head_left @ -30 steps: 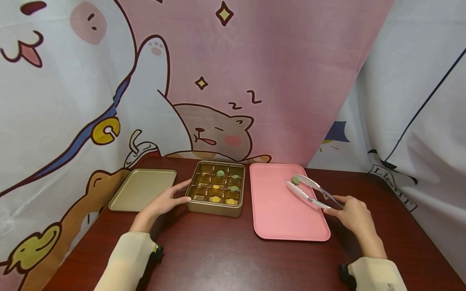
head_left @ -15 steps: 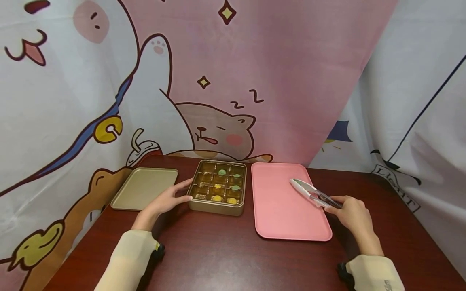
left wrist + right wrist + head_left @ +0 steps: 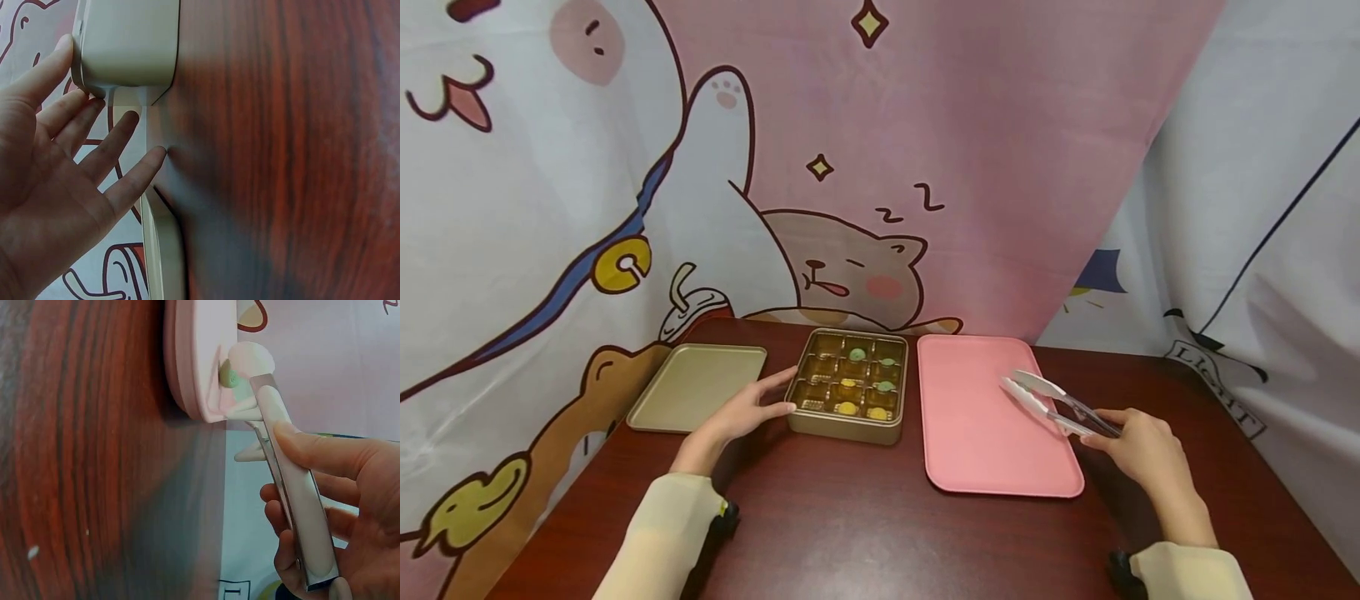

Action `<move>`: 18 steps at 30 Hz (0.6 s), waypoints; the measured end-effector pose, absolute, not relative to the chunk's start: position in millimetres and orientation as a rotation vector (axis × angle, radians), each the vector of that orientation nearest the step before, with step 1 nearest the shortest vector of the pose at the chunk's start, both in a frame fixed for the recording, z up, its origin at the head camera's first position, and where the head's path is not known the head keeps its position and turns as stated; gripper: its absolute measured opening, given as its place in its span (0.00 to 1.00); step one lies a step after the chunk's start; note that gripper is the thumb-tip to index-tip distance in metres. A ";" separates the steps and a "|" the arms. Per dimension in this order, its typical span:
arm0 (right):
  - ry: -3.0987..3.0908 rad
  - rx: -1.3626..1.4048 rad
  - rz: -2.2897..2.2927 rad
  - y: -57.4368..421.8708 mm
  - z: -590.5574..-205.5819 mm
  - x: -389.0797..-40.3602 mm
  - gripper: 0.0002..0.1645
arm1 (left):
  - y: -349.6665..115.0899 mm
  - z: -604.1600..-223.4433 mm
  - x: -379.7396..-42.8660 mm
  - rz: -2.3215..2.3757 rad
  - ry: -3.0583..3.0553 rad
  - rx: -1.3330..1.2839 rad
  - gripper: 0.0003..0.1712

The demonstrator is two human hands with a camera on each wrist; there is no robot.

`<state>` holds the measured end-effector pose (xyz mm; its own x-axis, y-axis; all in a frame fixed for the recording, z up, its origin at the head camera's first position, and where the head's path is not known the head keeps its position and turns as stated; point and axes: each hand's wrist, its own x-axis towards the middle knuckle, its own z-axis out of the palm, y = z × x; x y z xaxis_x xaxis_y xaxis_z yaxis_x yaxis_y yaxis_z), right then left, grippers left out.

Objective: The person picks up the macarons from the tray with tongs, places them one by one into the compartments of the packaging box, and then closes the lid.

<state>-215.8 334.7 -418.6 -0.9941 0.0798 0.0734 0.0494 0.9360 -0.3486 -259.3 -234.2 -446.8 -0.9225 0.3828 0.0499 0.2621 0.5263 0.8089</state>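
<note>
My right hand (image 3: 1146, 450) grips the metal tongs (image 3: 294, 487) with thumb on one arm and fingers curled around the other. The tongs' white scalloped tips stand apart over the pink tray (image 3: 977, 450). Between or beside these tips, a small green round piece (image 3: 229, 374) sits on the tray in the right wrist view; the tongs hide it from the head view. My left hand (image 3: 737, 414), fingers spread, touches the left side of a gold box (image 3: 842, 430). Inside its divided insert lie green pieces (image 3: 857, 356) and yellow pieces (image 3: 847, 408), some cells holding nothing.
A flat gold lid (image 3: 700, 387) lies left of the box on the dark wooden table (image 3: 850, 517). A cartoon-printed cloth (image 3: 1000, 167) hangs behind the table and along both sides.
The tongs closed half a second ago and now are spread again, their handle end shifted slightly right with my right hand. The green piece has dropped from head view. My left hand stays put.
</note>
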 end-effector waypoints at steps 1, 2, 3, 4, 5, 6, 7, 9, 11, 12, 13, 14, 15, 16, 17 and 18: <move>-3.014 -0.101 0.530 334.9 -416.6 -214.9 0.42 | -234.2 -446.4 -259.0 1.359 2.627 0.557 0.40; -3.025 -0.100 0.520 335.1 -414.5 -214.0 0.43 | -234.1 -446.0 -258.7 1.359 2.628 0.557 0.40; -3.036 -0.103 0.515 335.2 -412.5 -213.0 0.44 | -233.9 -445.9 -258.7 1.363 2.623 0.554 0.40; -3.047 -0.103 0.507 335.3 -410.4 -212.1 0.45 | -233.6 -446.0 -258.7 1.361 2.621 0.555 0.40; -3.062 -0.100 0.500 335.8 -408.9 -211.2 0.47 | -233.3 -446.0 -258.7 1.358 2.622 0.561 0.40; -3.077 -0.102 0.490 335.7 -407.0 -210.1 0.47 | -233.1 -446.3 -258.9 1.364 2.618 0.556 0.40; -3.089 -0.103 0.476 335.9 -405.4 -208.9 0.48 | -232.9 -446.3 -259.0 1.370 2.615 0.550 0.40; -3.110 -0.126 0.462 336.2 -402.7 -206.1 0.48 | -232.8 -446.4 -259.5 1.373 2.611 0.553 0.40; -3.123 -0.150 0.447 336.9 -400.6 -203.9 0.47 | -233.0 -446.2 -259.9 1.369 2.619 0.560 0.40; -3.121 -0.160 0.440 336.9 -399.6 -202.7 0.46 | -233.5 -446.1 -260.0 1.374 2.616 0.550 0.40; -3.118 -0.163 0.436 337.4 -399.4 -201.8 0.45 | -233.8 -446.0 -260.0 1.374 2.617 0.547 0.40; -3.115 -0.164 0.433 338.0 -399.5 -200.9 0.44 | -234.0 -446.1 -259.9 1.371 2.618 0.544 0.40; -3.109 -0.162 0.431 338.4 -400.0 -200.1 0.43 | -234.3 -446.1 -259.8 1.363 2.620 0.546 0.40; -3.101 -0.160 0.431 338.9 -401.0 -199.3 0.42 | -234.8 -446.1 -259.5 1.351 2.628 0.545 0.40; -3.093 -0.155 0.432 339.5 -402.5 -198.5 0.41 | -235.0 -446.2 -259.0 1.353 2.627 0.535 0.40; -3.085 -0.151 0.434 340.1 -404.0 -197.8 0.40 | -235.2 -446.4 -258.9 1.351 2.629 0.538 0.40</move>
